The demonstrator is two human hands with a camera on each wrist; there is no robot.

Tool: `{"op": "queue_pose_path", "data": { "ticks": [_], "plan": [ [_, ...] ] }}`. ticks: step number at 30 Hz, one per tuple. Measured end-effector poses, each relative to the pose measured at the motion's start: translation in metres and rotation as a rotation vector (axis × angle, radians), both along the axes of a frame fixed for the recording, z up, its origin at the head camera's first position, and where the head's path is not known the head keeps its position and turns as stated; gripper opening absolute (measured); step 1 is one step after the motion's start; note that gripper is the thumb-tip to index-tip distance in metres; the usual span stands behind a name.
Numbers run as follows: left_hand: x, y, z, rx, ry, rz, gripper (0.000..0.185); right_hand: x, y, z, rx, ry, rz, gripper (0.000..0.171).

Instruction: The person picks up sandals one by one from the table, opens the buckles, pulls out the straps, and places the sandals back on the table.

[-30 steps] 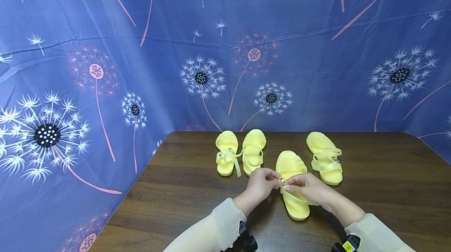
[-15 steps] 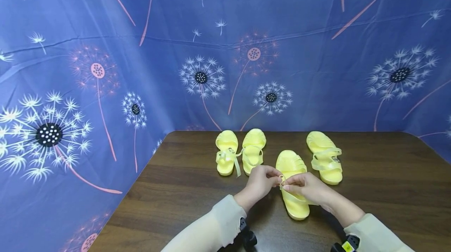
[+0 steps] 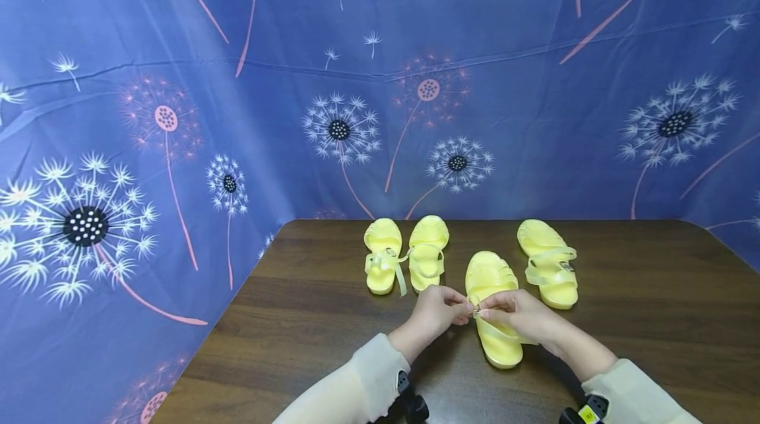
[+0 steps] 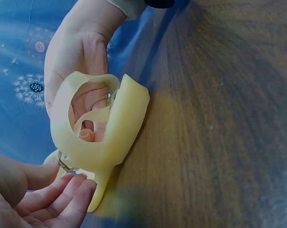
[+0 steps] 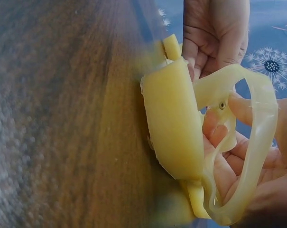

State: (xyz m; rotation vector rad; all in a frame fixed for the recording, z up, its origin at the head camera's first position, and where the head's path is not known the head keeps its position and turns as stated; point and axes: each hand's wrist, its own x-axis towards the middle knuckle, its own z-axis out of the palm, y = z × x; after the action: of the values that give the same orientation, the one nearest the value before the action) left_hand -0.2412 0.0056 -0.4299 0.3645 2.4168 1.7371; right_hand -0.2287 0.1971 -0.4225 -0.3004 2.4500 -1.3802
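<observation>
A yellow jelly sandal [image 3: 501, 351] lies on the table in front of me, toe pointing away, with both hands meeting at the left side of its ankle strap. My left hand [image 3: 435, 315] pinches the strap end by a small metal buckle [image 4: 63, 162], thumb and fingertips right at it. From the other side my right hand [image 3: 525, 317] pinches the strap between thumb and fingers. In the right wrist view, its thumb presses the translucent strap [image 5: 262, 128] near a small metal rivet [image 5: 222, 105]. Fingertips partly hide the buckle in the head view.
Behind on the left stand two more yellow sandals, one with its strap fastened [image 3: 382, 239] and one beside it [image 3: 429, 234]. Another sandal [image 3: 540, 239] lies at the back right. The brown wooden table [image 3: 320, 279] ends against a blue dandelion-print cloth [image 3: 380, 114].
The left hand has dipped slightly and its fingertips have come closer to the right ones. The small strap loop that stood above the fingertips shows less now. The sandals stay put.
</observation>
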Motion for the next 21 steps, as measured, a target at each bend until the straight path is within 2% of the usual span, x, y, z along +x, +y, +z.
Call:
{"op": "queue_pose_path", "data": {
  "ticks": [12, 21],
  "plan": [
    [-0.0013, 0.0045, -0.0017, 0.009, -0.016, 0.024, 0.009, 0.0004, 0.0014, 0.0001, -0.013, -0.021, 0.021, 0.038],
    [-0.0011, 0.0049, 0.0036, -0.069, 0.070, 0.044, 0.008, 0.0001, -0.0011, 0.0001, -0.037, 0.016, 0.023, 0.034]
  ]
}}
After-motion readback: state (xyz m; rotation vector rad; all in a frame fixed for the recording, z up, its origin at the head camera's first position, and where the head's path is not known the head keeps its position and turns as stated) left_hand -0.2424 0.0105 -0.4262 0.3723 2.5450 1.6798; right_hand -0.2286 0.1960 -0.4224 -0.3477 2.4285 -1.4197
